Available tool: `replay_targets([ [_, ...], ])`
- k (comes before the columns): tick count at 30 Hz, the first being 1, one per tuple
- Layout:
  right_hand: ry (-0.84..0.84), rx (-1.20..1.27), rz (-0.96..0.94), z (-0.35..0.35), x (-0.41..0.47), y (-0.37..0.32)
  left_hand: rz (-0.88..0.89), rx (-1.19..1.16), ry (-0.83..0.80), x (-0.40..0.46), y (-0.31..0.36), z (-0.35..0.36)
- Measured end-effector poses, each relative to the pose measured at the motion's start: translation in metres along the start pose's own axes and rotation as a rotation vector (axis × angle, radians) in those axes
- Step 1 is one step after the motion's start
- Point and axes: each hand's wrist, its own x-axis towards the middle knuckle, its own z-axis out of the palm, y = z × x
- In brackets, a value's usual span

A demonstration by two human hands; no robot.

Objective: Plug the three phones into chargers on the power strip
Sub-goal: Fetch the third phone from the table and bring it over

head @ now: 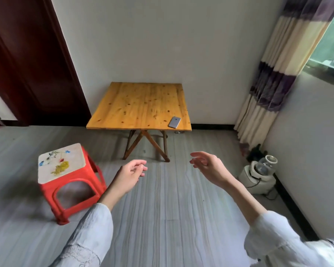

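Note:
One grey phone lies face down near the front right corner of a small wooden folding table against the far wall. No other phone, charger or power strip shows in the head view. My left hand hovers over the floor in front of the table, fingers loosely curled and holding nothing. Further right, my right hand hangs at about the same height, fingers apart and empty. Both hands are well short of the table.
A red plastic stool with a painted white top stands on the grey floor to the left. A white appliance with a glass jar and its cable sit by the right wall. A striped curtain hangs at the right; a dark door at the left.

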Motion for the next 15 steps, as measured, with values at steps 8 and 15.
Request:
replay_targets([
  [8,-0.001,0.048,0.093,-0.015,0.188,0.021,-0.058,0.049,-0.083,0.195,0.015,0.001],
  [15,-0.064,0.066,0.162,-0.009,0.346,0.079,-0.167,0.087,-0.079,0.343,-0.008,0.018],
])
